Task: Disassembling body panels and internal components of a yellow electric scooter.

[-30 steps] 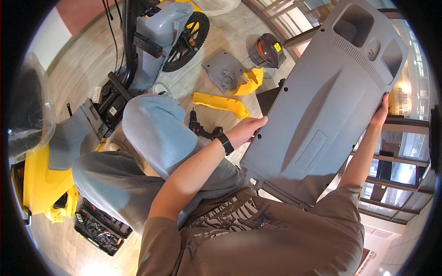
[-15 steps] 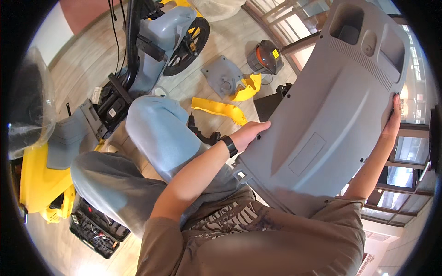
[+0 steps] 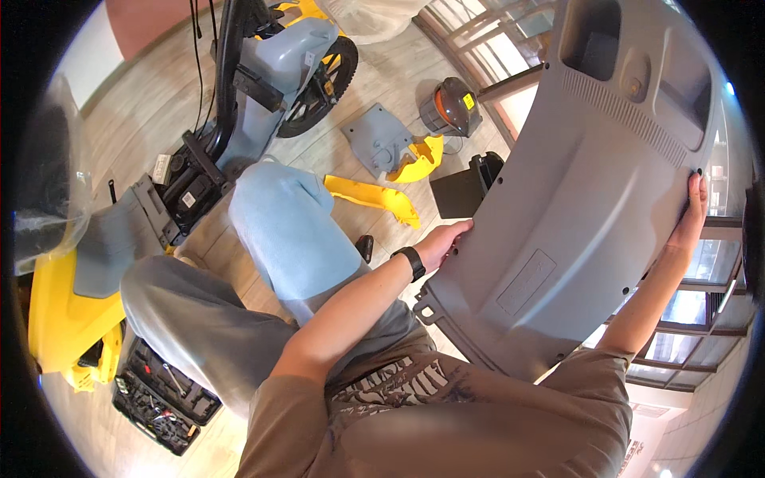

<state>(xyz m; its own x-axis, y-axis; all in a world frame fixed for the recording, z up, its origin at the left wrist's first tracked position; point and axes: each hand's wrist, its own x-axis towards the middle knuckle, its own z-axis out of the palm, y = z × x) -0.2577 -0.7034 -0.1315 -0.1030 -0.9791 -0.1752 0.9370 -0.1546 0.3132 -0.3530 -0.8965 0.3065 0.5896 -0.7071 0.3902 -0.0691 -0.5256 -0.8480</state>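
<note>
A large grey plastic scooter panel (image 3: 558, 207), with two pockets and a ribbed strip at its upper end, is held up at the right, tilted. My left hand (image 3: 443, 243), below a black wristwatch, is closed on its left edge, with the fingers partly hidden. On the opposite edge my right hand (image 3: 692, 213) grips the panel, its fingertips curled at the side. Further left stands a partly stripped scooter (image 3: 231, 119) with a bare black frame, grey fairing and yellow rear bodywork (image 3: 60, 311).
Yellow trim pieces (image 3: 370, 199) and a grey plate (image 3: 374, 135) lie on the wooden floor. Behind them are a dark round canister (image 3: 451, 107) and a black box (image 3: 462, 187). An open tool case (image 3: 163, 398) lies at lower left. Glazed window frames (image 3: 685, 319) line the right side.
The panel has shifted slightly right, and both my hands have moved with it, keeping their grip. My knee has moved a little to the right, and more of the black box shows.
</note>
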